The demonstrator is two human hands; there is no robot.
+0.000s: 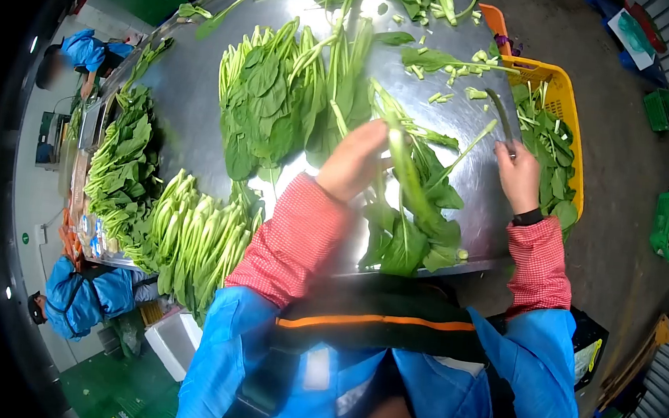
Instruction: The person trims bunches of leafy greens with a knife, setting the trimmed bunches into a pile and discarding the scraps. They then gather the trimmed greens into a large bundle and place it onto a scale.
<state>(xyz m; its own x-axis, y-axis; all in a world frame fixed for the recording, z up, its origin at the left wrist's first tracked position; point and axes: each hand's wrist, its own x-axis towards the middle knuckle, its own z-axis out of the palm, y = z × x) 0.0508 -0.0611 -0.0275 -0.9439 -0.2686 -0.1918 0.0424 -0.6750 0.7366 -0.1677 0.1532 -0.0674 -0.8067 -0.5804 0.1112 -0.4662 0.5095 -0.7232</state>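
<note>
My left hand grips a bunch of leafy greens by the stems, with the leaves hanging toward me over the steel table. My right hand holds a knife, blade pointing away, just right of the bunch's stem ends. Cut stem pieces lie scattered on the table beyond the knife. Both sleeves are red checked over a blue apron.
Piles of greens cover the table's middle and left edge. A yellow crate with leaves stands at the right of the table. Two people in blue work at the left side. A white box sits on the green floor.
</note>
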